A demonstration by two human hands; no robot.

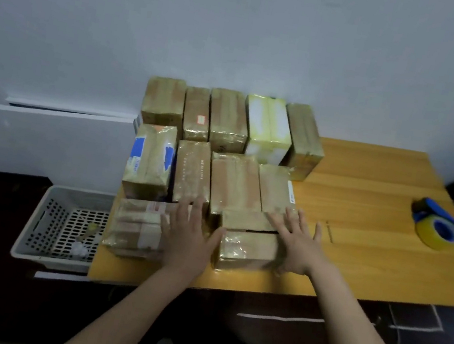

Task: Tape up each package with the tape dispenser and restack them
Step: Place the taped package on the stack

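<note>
Where the front package (pixel 248 250) is lying: at the near edge of the bench (pixel 371 256), just before the other packages (pixel 226 129).
Hands: left hand (pixel 191 235) and right hand (pixel 298 243) are being laid flat at its two sides, fingers straight, nothing gripped.
Handling: judged stiff, light, tape-slick; opposite sides are being favoured.
Tape dispenser (pixel 435 227): lying well apart, rightward.

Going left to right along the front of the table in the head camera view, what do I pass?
Grey basket → flat taped package → left hand → small box → right hand → tape dispenser.
</note>
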